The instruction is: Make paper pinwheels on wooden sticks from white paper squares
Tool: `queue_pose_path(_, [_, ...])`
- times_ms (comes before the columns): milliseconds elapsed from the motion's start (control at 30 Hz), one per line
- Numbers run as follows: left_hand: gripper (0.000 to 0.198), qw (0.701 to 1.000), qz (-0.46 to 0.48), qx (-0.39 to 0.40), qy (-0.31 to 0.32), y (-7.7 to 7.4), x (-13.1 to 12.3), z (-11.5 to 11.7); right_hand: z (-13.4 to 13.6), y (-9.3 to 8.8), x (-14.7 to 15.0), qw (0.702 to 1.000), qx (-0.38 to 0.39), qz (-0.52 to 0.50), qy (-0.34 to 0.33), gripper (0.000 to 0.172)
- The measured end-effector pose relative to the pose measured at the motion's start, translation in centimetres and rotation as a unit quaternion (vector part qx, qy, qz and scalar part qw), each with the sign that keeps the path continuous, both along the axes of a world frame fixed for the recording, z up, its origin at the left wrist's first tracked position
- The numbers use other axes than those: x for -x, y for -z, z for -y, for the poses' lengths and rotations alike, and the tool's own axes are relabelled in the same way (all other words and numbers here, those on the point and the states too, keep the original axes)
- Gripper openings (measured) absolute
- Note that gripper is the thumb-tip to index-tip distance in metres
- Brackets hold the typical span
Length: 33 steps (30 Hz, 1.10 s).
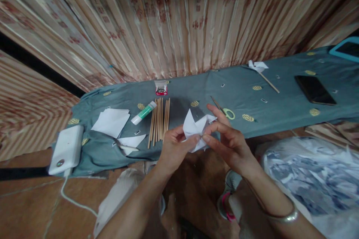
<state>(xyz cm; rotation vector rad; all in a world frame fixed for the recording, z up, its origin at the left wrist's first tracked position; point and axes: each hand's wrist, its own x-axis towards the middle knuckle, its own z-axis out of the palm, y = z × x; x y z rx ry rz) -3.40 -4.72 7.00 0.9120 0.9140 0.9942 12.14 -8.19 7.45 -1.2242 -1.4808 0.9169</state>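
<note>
A folded white paper pinwheel (pixel 196 127) with pointed corners is held up at the front edge of the cloth-covered table. My left hand (pixel 176 145) grips its left side, the thumb on the paper near the centre. From the right, my right hand (pixel 228 142) pinches the paper by its middle between thumb and index finger, the other fingers raised. Whether a small pin sits between those fingertips is too small to tell. Behind the left hand lie several wooden sticks (pixel 159 121) and a green and white glue stick (pixel 144 112). Scissors with light green handles (pixel 229 113) rest behind the right hand.
Left on the table (pixel 179 99) are paper sheets (pixel 111 122), a cut piece (pixel 132 142) and a white power bank (pixel 66 147). A small red box (pixel 161 89) stands behind. Rightward lie a pinwheel on a stick (pixel 258 67) and a phone (pixel 315 89); a bag of paper (pixel 314 179) sits below.
</note>
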Motion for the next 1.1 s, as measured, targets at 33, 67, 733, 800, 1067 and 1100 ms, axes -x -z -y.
queue_pose_path(33, [0.033,1.0,-0.001,-0.002,0.005,0.0,0.0,0.0,0.0,0.0,0.0,1.0,0.002,-0.002,0.0,0.01])
queue_pose_path(67, [0.032,1.0,-0.002,-0.004,0.01,-0.1,0.1,0.0,0.0,0.0,0.0,1.0,0.004,-0.005,0.001,0.01])
queue_pose_path(733, [0.029,0.991,0.089,0.092,-0.03,-0.1,-0.3,-0.3,-0.6,1.4,0.0,0.987,-0.034,-0.085,0.129,0.032])
queue_pose_path(800, [0.029,0.99,0.096,0.097,-0.03,-0.1,-0.3,-0.3,-0.7,1.4,-0.2,0.98,0.018,-0.152,0.126,0.043])
queue_pose_path(1067, [0.032,0.995,0.053,0.082,-0.015,0.8,-0.5,-0.1,-1.0,0.3,0.7,0.939,0.18,-0.291,-0.012,0.022])
queue_pose_path(1100, [0.032,0.996,0.045,0.079,-0.015,1.0,-0.4,0.0,-1.0,0.3,0.8,0.937,0.181,-0.298,-0.01,0.022])
